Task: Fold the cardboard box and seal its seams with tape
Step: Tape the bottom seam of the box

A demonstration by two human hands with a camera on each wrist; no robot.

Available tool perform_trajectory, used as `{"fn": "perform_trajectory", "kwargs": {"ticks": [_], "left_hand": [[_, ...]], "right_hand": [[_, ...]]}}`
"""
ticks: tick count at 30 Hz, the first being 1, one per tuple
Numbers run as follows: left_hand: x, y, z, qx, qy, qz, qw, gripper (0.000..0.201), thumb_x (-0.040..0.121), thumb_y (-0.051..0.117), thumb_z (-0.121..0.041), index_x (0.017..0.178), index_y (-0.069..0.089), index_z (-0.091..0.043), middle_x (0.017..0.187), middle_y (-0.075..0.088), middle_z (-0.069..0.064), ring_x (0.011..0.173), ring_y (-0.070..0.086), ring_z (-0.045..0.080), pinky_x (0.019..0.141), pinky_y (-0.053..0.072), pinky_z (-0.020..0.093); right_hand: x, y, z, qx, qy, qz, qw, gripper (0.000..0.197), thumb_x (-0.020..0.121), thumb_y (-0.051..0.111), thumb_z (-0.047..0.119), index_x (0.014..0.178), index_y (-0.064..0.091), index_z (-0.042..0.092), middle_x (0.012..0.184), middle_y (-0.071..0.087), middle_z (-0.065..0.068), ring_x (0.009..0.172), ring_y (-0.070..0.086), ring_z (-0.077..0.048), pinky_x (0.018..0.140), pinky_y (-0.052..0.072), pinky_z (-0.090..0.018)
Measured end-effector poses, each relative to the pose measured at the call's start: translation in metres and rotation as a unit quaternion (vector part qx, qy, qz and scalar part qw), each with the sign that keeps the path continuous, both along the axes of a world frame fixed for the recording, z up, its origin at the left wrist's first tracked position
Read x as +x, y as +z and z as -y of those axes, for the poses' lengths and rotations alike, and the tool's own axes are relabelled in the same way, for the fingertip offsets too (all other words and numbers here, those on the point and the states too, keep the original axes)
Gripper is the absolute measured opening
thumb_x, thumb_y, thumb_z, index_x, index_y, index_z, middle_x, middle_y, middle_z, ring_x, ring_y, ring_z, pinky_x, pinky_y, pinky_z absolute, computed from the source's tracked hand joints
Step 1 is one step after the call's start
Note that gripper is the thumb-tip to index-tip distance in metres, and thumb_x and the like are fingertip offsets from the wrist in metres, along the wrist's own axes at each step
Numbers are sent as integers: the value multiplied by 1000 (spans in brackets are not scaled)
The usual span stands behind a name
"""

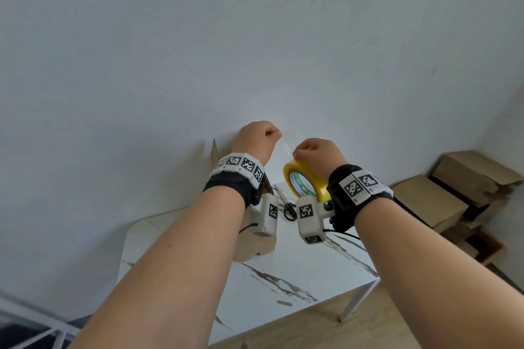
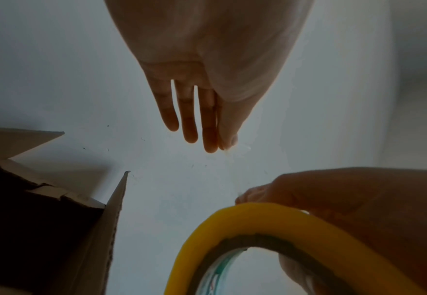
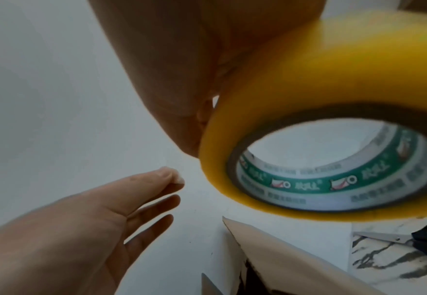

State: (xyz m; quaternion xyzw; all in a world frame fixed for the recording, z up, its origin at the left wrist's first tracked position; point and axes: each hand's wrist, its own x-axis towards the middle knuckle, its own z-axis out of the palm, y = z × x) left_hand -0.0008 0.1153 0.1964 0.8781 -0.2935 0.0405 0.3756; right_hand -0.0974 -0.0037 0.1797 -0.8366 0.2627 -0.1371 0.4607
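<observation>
1. Plain white wall (image 1: 255, 37) across the upper frame of the head view; white marble-patterned table (image 1: 283, 272) at lower centre, wood-look floor at lower right.
2. Stacked cardboard boxes (image 1: 442, 195) at the right edge, on the floor against the wall.
3. Yellow tape roll (image 1: 304, 180) raised at centre frame, above the table, gripped by the right hand (image 1: 317, 156) with fingers curled over the rim; thumb probably pinning the roll so it cannot spin while tape is drawn.
4. Left hand (image 1: 255, 140) just upper left of the roll, thumb and forefinger pinched together, other fingers straight; a faint clear tape strip (image 1: 287, 148) glinting between the two hands, apparently its free end in the pinch.
5. Held high and apart, likely to peel a length cleanly without sticking to itself.
6. Open cardboard box (image 1: 255, 246) on the table below the left wrist, flaps up, seams apparently untaped.
7. Black-handled scissors (image 1: 287, 208) flat on the table, centre, between the wrists, handy for cutting.
</observation>
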Motion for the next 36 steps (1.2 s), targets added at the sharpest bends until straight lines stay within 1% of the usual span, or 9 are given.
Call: {"fn": "perform_trajectory", "kwargs": {"ticks": [4, 6, 8, 10, 14, 17, 22, 28, 36], "left_hand": [[6, -1, -6, -19, -10, -12, 1000, 23, 94, 53, -34, 99, 73, -24, 105, 70, -3, 99, 61, 14, 88, 46, 25], [8, -4, -8, -11, -21, -19, 1000, 27, 98, 47, -34, 114, 67, -28, 120, 63, -1, 113, 56, 15, 100, 41, 27], [14, -8, -13, 4, 15, -47, 999, 42, 101, 38, -31, 143, 40, -31, 143, 46, 1, 130, 46, 19, 106, 34, 32], [25, -16, -25, 39, 61, -59, 996, 50, 101, 33, -20, 149, 25, -30, 150, 37, 3, 134, 41, 23, 107, 34, 34], [45, -40, -56, 119, 85, -84, 986, 58, 92, 37, 3, 145, 39, -19, 152, 35, 7, 138, 37, 25, 112, 31, 34], [57, -56, -70, 168, 87, -116, 975, 64, 87, 41, 8, 147, 36, -15, 152, 34, 10, 137, 38, 28, 112, 33, 36], [61, -76, -79, 188, 31, -118, 975, 56, 94, 37, 4, 147, 34, -15, 154, 32, 9, 141, 32, 25, 113, 24, 30], [74, -100, -80, 193, 33, -120, 973, 50, 96, 46, -10, 142, 43, -29, 146, 46, 2, 131, 46, 25, 105, 36, 29], [94, -114, -85, 220, 43, -128, 966, 43, 90, 61, -22, 132, 54, -23, 142, 43, 8, 130, 44, 25, 109, 33, 32]], "right_hand": [[14, -1, 1, -38, -38, 19, 998, 14, 87, 61, 30, 87, 68, 17, 78, 62, 6, 70, 57, -11, 57, 40, -23], [22, 0, 0, -55, -46, 14, 997, 15, 86, 60, 27, 84, 68, 15, 76, 61, 5, 68, 56, -12, 56, 39, -22], [28, 0, -2, -67, -43, -6, 997, 13, 86, 60, 24, 81, 66, 13, 71, 59, 4, 66, 55, -14, 54, 40, -22], [32, -3, -3, -74, -45, -19, 996, 13, 87, 59, 23, 82, 66, 12, 71, 59, 3, 68, 54, -16, 57, 42, -23], [42, -6, -7, -80, -47, -10, 996, 16, 88, 58, 25, 86, 67, 12, 78, 62, 1, 68, 55, -15, 59, 42, -24], [54, -2, -14, -67, -51, 7, 996, 17, 89, 58, 26, 88, 68, 12, 79, 63, 1, 73, 57, -17, 65, 45, -26], [78, 1, -30, -70, -49, 30, 996, 18, 90, 57, 25, 89, 68, 10, 80, 63, 0, 73, 56, -17, 64, 42, -25], [96, -9, -46, -75, -31, 29, 996, 18, 89, 58, 24, 86, 68, 10, 80, 64, -1, 72, 57, -17, 56, 40, -23], [111, -24, -61, -93, -12, -7, 996, 18, 87, 57, 24, 83, 68, 10, 79, 65, -2, 72, 58, -19, 54, 40, -22]]}}
